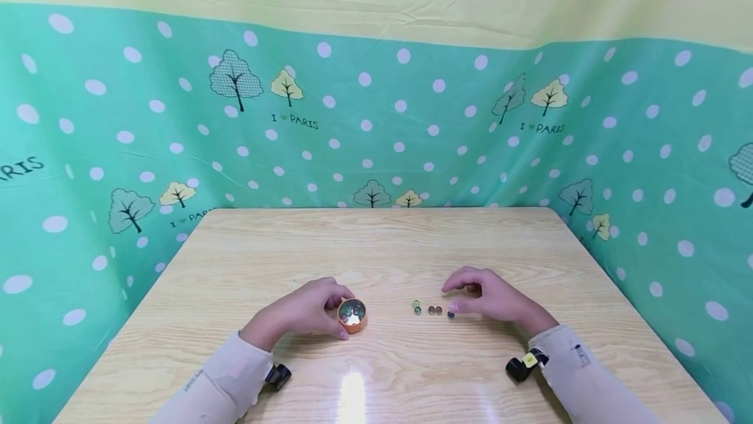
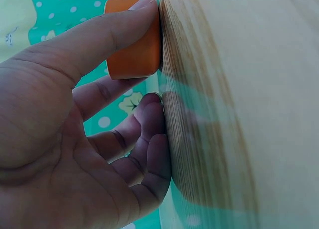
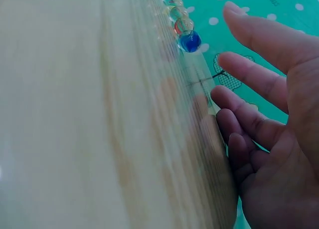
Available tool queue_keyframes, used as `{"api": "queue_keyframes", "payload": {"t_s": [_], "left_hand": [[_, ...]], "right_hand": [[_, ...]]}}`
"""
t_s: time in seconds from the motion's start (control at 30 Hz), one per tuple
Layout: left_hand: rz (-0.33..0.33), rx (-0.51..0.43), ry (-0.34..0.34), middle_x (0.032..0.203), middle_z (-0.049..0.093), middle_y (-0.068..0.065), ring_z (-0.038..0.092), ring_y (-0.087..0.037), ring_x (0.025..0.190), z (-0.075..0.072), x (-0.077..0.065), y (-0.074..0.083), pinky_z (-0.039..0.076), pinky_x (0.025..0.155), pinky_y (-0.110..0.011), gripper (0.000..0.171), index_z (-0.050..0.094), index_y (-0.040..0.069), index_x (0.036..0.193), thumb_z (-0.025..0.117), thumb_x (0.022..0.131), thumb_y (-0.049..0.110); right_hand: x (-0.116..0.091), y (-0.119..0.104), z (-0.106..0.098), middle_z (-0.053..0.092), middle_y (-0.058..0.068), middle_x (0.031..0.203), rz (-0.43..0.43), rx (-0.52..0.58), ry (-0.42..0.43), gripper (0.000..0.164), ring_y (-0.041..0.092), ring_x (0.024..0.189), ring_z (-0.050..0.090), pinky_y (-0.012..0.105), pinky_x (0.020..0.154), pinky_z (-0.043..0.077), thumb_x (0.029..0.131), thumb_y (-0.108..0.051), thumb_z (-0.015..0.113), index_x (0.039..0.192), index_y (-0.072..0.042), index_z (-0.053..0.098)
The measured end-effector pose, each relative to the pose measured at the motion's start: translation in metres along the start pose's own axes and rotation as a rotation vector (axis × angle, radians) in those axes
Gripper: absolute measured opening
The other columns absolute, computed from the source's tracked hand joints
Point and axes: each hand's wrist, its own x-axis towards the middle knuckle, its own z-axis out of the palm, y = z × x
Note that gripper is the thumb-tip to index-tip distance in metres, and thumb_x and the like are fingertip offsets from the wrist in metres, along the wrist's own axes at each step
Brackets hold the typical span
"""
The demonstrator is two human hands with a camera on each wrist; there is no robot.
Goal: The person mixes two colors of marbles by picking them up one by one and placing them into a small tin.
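On the wooden table (image 1: pixel 388 358), my left hand (image 1: pixel 310 307) holds a small round orange cup (image 1: pixel 360 328), the thumb on one side and fingers on the other. The left wrist view shows the cup's orange wall (image 2: pixel 134 59) resting upright on the tabletop. Its inside is shiny; small dark spots show there, but I cannot tell whether they are marbles or reflections. My right hand (image 1: pixel 497 298) hovers by a blue glass marble (image 3: pixel 190 41), thumb and fingers apart, with nothing between them. To its left lie two reddish marbles (image 1: pixel 435 310) and a pair of greenish ones (image 1: pixel 417 308).
A green polka-dot cloth (image 1: pixel 376 123) with printed trees hangs behind and beside the table. Each wrist wears a strap with a black camera, one on the left (image 1: pixel 278 376) and one on the right (image 1: pixel 518 370). Light glares on the near tabletop.
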Motion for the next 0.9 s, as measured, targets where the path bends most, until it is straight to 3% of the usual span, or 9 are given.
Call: {"api": "queue_keyframes", "payload": {"t_s": [0.27, 0.5, 0.9], "left_hand": [[0.000, 0.008, 0.007, 0.102, 0.057, 0.003, 0.052, -0.018, 0.094, 0.0009, 0.0005, -0.0021, 0.044, 0.082, -0.037, 0.056, 0.071, 0.022, 0.122, 0.096, 0.073, 0.035], [-0.011, 0.011, 0.006, 0.103, 0.057, 0.002, 0.052, -0.020, 0.093, 0.0004, -0.0004, -0.0018, 0.043, 0.081, -0.038, 0.056, 0.071, 0.023, 0.122, 0.095, 0.073, 0.035], [0.010, 0.034, 0.009, 0.099, 0.057, 0.000, 0.051, -0.019, 0.091, 0.0010, -0.0010, -0.0028, 0.042, 0.078, -0.036, 0.053, 0.072, 0.026, 0.120, 0.095, 0.074, 0.036]], "right_hand": [[-0.0002, 0.0088, 0.0010, 0.060, -0.005, 0.132, 0.016, -0.015, -0.061, 0.040, 0.022, 0.128, 0.050, 0.038, 0.110, 0.037, 0.077, -0.038, 0.092, 0.114, -0.031, 0.078], [0.0003, 0.0095, 0.0034, 0.058, 0.000, 0.133, -0.026, -0.002, -0.079, 0.041, 0.026, 0.128, 0.047, 0.029, 0.110, 0.034, 0.074, -0.036, 0.094, 0.112, -0.029, 0.078], [0.0001, 0.0076, 0.0062, 0.056, 0.002, 0.130, -0.040, -0.020, -0.070, 0.036, 0.026, 0.126, 0.047, 0.031, 0.109, 0.035, 0.074, -0.034, 0.095, 0.106, -0.030, 0.078]]}}
